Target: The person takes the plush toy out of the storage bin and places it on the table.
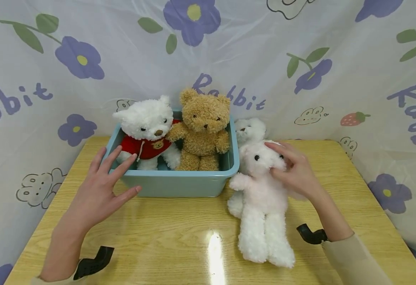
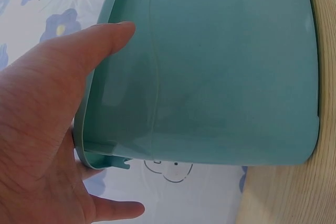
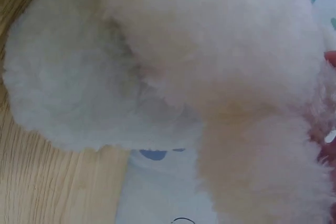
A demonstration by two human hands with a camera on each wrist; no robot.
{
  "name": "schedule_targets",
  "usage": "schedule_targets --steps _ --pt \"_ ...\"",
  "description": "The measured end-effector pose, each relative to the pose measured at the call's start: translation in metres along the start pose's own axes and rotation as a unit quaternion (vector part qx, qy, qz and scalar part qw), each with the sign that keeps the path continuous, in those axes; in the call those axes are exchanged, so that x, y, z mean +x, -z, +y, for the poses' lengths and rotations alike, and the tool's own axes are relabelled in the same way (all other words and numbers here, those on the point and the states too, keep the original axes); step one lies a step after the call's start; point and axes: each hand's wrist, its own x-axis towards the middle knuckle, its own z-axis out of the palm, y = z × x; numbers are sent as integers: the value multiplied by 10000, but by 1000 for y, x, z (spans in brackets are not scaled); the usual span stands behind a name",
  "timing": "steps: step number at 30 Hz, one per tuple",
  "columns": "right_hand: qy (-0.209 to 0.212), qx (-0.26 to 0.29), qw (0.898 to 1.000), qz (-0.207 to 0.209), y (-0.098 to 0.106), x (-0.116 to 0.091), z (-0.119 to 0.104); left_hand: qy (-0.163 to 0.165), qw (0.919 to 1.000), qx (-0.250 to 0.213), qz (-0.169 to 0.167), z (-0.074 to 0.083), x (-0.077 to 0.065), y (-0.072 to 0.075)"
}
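Note:
A white plush toy [image 1: 265, 198] with a faintly pink body and dark eyes stands on the table to the right of a blue-green plastic bin. My right hand [image 1: 296, 169] grips its head, thumb and fingers on either side. White fur [image 3: 220, 40] fills most of the right wrist view, hiding most of that hand. Beside the bin's left front corner is my left hand [image 1: 99, 190], fingers spread, with nothing held. In the left wrist view its thumb [image 2: 113, 38] lies in front of the bin [image 2: 231, 77] near the rim.
Inside the bin sit a white teddy bear [image 1: 145, 118] in a red top and a brown teddy bear [image 1: 202, 136]. Another white plush toy [image 1: 252, 128] is partly hidden behind the gripped one. The wooden table [image 1: 172, 237] meets a flower-printed cloth [image 1: 122, 51] at the back.

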Motion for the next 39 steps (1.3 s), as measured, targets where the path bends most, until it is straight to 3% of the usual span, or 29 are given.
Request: schedule_targets --steps 7,13,22,31,39 --pt "98 -210 9988 -430 0 5 7 17 10000 -4 -25 0 1 0" --pt "327 -191 9982 -467 5 2 5 49 10000 -5 -78 0 1 0" --pt "648 -668 9943 -512 10 -1 -1 128 9997 -82 -171 1 0 0" --pt "56 -1118 9910 -729 16 -1 -11 141 9998 -104 -125 1 0 1" --pt "215 -1217 9907 -569 23 11 -20 134 9998 -73 -116 -1 0 1"
